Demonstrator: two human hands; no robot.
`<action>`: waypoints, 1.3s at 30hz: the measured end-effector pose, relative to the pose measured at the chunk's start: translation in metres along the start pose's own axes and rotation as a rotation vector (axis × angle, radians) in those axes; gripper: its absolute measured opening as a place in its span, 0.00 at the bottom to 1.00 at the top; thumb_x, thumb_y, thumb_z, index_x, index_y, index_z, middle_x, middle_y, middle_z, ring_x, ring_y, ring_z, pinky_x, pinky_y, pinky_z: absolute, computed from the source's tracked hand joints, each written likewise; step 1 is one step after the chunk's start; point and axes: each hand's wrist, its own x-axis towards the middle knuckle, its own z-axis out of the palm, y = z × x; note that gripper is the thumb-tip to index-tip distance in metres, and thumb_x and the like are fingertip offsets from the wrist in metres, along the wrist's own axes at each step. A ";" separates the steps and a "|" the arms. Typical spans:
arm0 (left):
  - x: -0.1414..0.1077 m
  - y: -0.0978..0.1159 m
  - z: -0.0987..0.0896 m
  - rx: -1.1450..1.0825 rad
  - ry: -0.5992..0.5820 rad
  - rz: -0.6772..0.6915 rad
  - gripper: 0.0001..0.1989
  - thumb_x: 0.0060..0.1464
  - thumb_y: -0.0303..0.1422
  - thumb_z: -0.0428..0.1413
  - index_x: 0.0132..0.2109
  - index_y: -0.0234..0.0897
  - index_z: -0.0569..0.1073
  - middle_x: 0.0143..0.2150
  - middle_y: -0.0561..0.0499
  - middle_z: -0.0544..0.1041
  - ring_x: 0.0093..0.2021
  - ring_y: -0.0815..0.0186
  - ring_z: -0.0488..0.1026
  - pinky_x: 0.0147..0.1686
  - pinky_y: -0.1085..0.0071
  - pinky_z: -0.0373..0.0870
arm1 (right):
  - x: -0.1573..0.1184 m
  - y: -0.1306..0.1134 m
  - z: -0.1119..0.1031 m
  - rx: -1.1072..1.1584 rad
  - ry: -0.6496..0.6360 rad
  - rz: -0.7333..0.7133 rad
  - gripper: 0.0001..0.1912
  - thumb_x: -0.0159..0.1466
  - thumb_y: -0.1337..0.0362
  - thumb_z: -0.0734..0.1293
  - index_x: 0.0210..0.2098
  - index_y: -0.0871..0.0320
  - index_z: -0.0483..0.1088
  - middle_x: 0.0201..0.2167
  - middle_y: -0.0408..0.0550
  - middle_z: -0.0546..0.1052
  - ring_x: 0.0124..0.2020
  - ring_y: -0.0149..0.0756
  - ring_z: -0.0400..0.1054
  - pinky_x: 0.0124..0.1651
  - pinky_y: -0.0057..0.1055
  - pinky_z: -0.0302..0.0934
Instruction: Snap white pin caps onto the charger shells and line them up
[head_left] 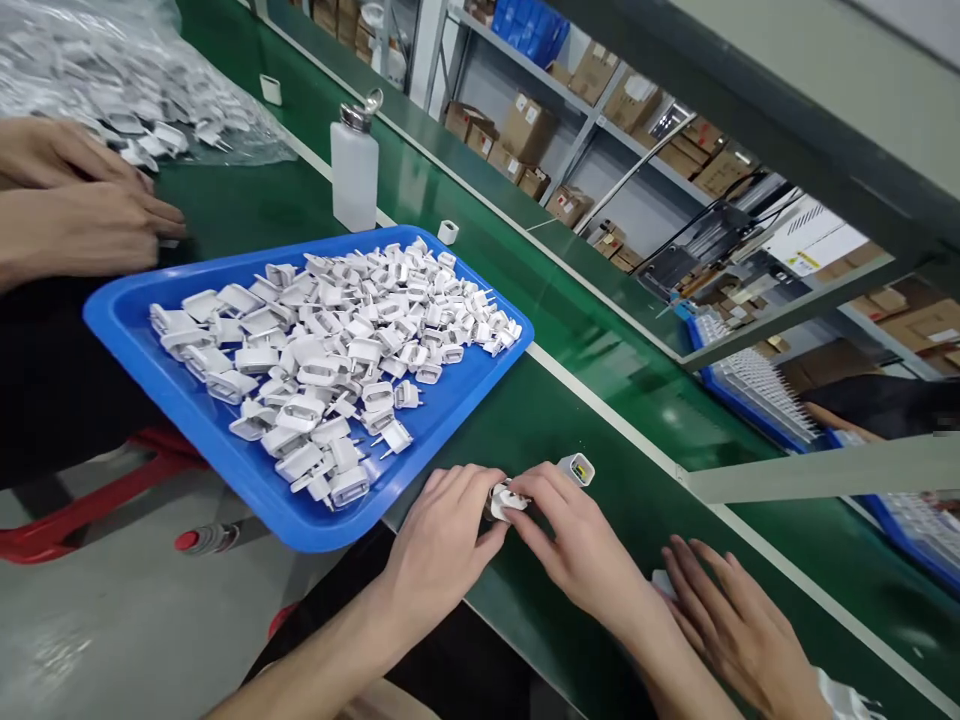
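Room: grey metal shelving (525, 62) loaded with brown cardboard cartons (529, 130) stands beyond the line.

Tabletop: a long green belt tabletop (540, 420) with a white edge strip runs across the view; a clear plastic bottle with a metal pump top (354, 170) stands on it.

Tray: a shallow blue plastic tray (195, 440) is heaped with loose white plastic plug adapters (330, 350), which cover most of its floor.

Bag: a clear plastic bag of white adapters (90, 60) lies at the far left, well filled.

Others: a co-worker's hands (82, 225) sit at the left edge; a neighbour's open hand (739, 620) rests to the right of the person's own.

Hands: the left hand (439, 545) and right hand (577, 545) are both closed, pinching one piece between their fingertips.

Piece: a white two-pin plug adapter (506, 500) is held just past the tray's near edge, over the tabletop. A small white housing with a yellow interior (576, 469) sits just beyond the right fingertips.

Progress: one adapter is in hand; the tray's large heap and the full bag remain.
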 end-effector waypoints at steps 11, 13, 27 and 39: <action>0.006 0.006 0.008 0.178 -0.025 -0.067 0.07 0.59 0.29 0.60 0.44 0.41 0.70 0.38 0.52 0.73 0.38 0.58 0.71 0.38 0.60 0.64 | -0.001 0.009 -0.024 -0.005 -0.021 0.050 0.22 0.78 0.62 0.50 0.44 0.54 0.75 0.24 0.41 0.65 0.20 0.31 0.64 0.23 0.27 0.57; 0.007 0.007 0.010 0.161 -0.014 -0.062 0.08 0.59 0.28 0.60 0.43 0.41 0.69 0.38 0.52 0.73 0.38 0.58 0.71 0.39 0.60 0.64 | 0.024 -0.013 0.001 0.020 -0.096 0.078 0.11 0.76 0.61 0.59 0.43 0.53 0.73 0.26 0.42 0.69 0.23 0.34 0.66 0.24 0.29 0.59; 0.006 0.004 0.010 0.109 -0.055 -0.073 0.06 0.62 0.31 0.59 0.45 0.40 0.69 0.40 0.51 0.75 0.38 0.59 0.70 0.40 0.60 0.63 | 0.044 -0.025 0.021 0.101 -0.319 0.107 0.07 0.76 0.67 0.58 0.45 0.55 0.68 0.32 0.46 0.73 0.29 0.37 0.66 0.32 0.33 0.60; 0.007 0.003 0.011 0.119 -0.053 -0.059 0.09 0.60 0.27 0.57 0.47 0.40 0.69 0.41 0.50 0.75 0.39 0.57 0.72 0.40 0.58 0.64 | 0.033 -0.034 0.037 -0.016 -0.288 0.131 0.09 0.74 0.72 0.58 0.41 0.57 0.69 0.29 0.47 0.70 0.29 0.37 0.62 0.32 0.35 0.57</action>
